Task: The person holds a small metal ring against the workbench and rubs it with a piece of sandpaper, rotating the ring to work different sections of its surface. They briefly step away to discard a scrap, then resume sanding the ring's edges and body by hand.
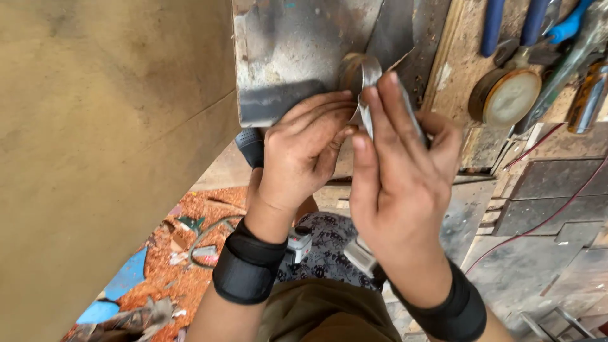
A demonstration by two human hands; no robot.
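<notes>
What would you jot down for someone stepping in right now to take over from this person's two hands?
Left hand: fingers curled, pressing on the lower edge of the grey metal sheet beside the ring.
Right hand: fingers pinch the thin metal strip, whose top curls into a ring against the sheet.
Nearby: brown board on the left; round disc tool and blue-handled tools on the bench to the right.
Done: strip is already bent into a loop at its top.
Left: cannot tell whether it is fixed to the sheet; keep both hands steady.
</notes>
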